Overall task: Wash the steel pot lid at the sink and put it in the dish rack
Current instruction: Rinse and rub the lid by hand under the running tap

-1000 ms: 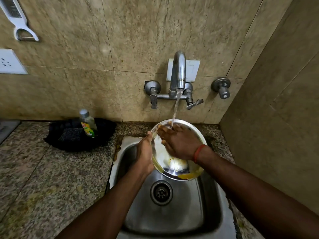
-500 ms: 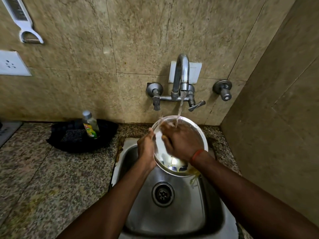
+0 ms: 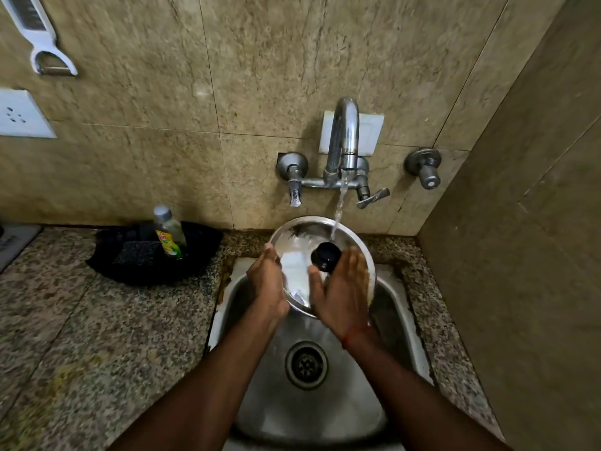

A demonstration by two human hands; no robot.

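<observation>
The round steel pot lid (image 3: 297, 252) is held tilted over the back of the steel sink (image 3: 325, 415), its top side with the black knob (image 3: 325, 256) facing me. Water from the tap (image 3: 344, 141) falls on the lid just above the knob. My left hand (image 3: 268, 286) grips the lid's left rim. My right hand (image 3: 344, 294) lies flat with spread fingers on the lid's right half, beside the knob. No dish rack is in view.
A black tray (image 3: 130, 271) on the granite counter (image 3: 81, 336) left of the sink holds a dish soap bottle (image 3: 169, 232) and a dark scrub pad (image 3: 136, 253). Tiled walls close the back and the right side. A white peeler (image 3: 39, 37) hangs top left.
The lid has been flipped: before, its inner side faced me with my right hand rubbing inside; now the knob side faces me. My right hand moved lower and to the right.
</observation>
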